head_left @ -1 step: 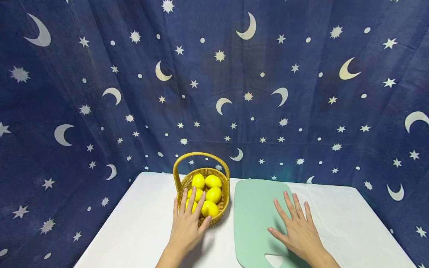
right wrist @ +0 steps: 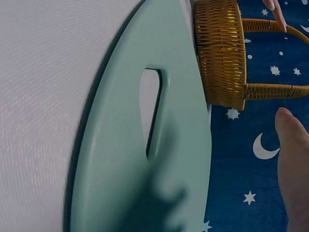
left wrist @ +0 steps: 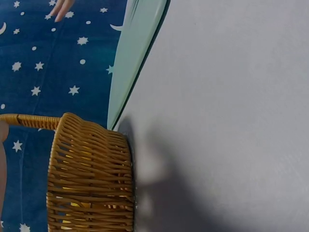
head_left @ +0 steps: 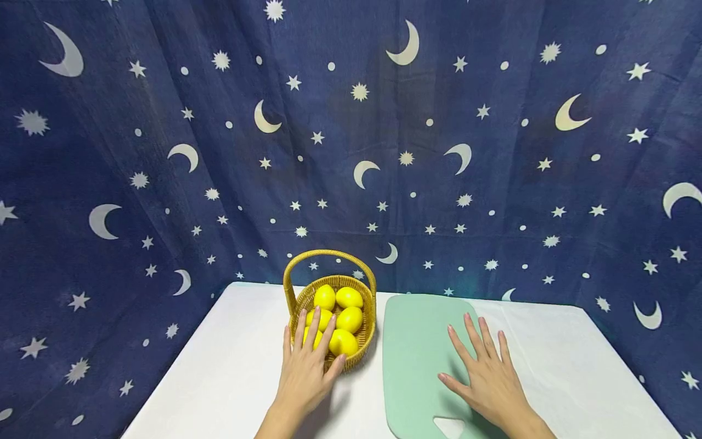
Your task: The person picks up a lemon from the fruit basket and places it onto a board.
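Note:
Over the near-left side of a wicker basket (head_left: 370,332) hangs my left hand (head_left: 307,375), its fingers straight and spread with nothing in them. Several yellow lemons (head_left: 349,319) lie in the basket, some partly hidden behind those fingers. To the right, my right hand (head_left: 490,381) is spread above a pale green cutting board (head_left: 414,353) and casts a shadow on it. In the right wrist view, the thumb (right wrist: 293,164) of that hand shows above the board (right wrist: 188,159). The left wrist view gives the basket's woven side (left wrist: 91,179) and an edge of the board (left wrist: 137,53).
A tall arched handle (head_left: 329,252) rises over the basket. The board has a cut-out grip hole (head_left: 448,425) at its near end. Both stand on a white-covered table (head_left: 230,366), with a dark blue star-and-moon curtain (head_left: 329,207) hanging behind and along the sides.

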Tool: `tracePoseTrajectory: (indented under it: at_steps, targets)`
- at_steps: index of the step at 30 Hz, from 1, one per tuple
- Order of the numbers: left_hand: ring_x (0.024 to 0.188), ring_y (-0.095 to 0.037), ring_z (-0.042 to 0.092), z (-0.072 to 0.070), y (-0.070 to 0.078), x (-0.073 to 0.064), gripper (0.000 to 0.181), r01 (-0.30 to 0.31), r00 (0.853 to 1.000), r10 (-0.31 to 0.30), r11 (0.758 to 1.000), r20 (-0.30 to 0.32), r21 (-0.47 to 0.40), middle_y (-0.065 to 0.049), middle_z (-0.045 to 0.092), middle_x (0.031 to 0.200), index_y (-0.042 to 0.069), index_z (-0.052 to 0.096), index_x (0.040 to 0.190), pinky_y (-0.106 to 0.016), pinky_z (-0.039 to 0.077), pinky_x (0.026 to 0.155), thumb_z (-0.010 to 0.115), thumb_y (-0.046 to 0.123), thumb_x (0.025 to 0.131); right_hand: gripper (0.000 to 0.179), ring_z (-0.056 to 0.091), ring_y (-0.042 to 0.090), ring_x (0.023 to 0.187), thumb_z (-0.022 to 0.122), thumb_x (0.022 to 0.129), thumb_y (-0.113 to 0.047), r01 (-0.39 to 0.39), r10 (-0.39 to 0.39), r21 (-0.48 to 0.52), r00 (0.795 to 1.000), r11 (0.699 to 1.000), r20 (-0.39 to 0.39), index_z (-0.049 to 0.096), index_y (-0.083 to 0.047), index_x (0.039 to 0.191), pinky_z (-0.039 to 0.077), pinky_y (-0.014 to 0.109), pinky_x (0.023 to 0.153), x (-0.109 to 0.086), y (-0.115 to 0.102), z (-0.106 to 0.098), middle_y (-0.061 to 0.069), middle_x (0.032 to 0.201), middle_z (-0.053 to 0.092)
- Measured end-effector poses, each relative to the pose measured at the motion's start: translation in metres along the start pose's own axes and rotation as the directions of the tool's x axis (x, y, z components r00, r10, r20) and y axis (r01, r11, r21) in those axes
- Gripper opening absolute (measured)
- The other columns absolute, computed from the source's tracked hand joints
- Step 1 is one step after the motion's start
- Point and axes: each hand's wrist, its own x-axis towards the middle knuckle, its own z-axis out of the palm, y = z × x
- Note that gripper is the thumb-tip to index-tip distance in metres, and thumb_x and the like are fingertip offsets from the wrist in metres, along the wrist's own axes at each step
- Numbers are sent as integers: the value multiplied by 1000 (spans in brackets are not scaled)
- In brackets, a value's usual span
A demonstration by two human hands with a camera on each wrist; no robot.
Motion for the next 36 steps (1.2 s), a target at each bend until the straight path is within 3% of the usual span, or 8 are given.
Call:
tracePoseTrajectory:
  at_steps: [9,15,18,21,23,27,31,36]
  targets:
    - [146,-34,16,-3,-2,-1,69,18,1000,-18,1000,5,-3,-1,11,161,26,30,149,-65,15,111,49,54,89,86,-11,26,148,55,80,-69,-37,36,30,999,999,33,35,-20,148,-16,50,117,-4,3,6,7,161,3]
    - [147,-32,11,-6,-8,2,69,88,995,-85,992,43,-94,-3,11,161,27,27,150,-60,14,113,52,51,91,85,-14,23,147,62,83,-56,-101,83,197,992,975,98,28,-17,150,-21,45,116,-15,21,9,12,161,2]
    - [147,-32,12,-6,-11,8,71,112,993,-105,980,52,-163,-4,14,160,27,23,152,-57,17,115,54,48,91,87,-8,35,147,66,84,-46,-149,86,355,979,923,187,20,-17,153,-14,58,114,-22,39,9,19,159,0]
    - [146,-33,16,-5,-11,18,75,130,991,-115,962,73,-241,-4,15,160,27,17,153,-56,21,115,55,46,92,92,3,50,142,72,80,-38,-214,80,494,957,843,279,20,-13,152,-2,73,106,-27,62,10,28,155,4]
    - [146,-33,16,-3,-10,25,77,139,989,-117,945,93,-296,-4,16,159,27,13,153,-57,23,114,54,48,92,96,7,56,137,75,76,-38,-274,85,531,932,802,353,21,-10,151,5,78,100,-31,76,11,31,153,6]
    - [146,-32,16,3,-8,38,82,173,983,-128,891,134,-419,-4,16,160,23,9,154,-56,21,115,55,50,92,99,12,62,132,79,71,-35,-340,75,548,890,764,449,26,-3,148,13,81,93,-34,97,14,35,150,11]
    - [146,-33,16,9,-9,46,91,239,969,-171,831,178,-502,-8,16,159,20,4,154,-54,19,117,60,49,89,94,8,65,131,78,72,-26,-376,56,617,879,691,473,27,2,146,8,81,93,-35,104,20,39,149,10]
    - [145,-32,19,19,-14,54,97,303,949,-204,795,240,-526,-8,15,159,24,0,154,-52,20,117,64,50,85,92,-1,65,132,78,72,-25,-407,58,674,877,617,477,29,3,145,-10,76,101,-35,102,29,40,149,7]
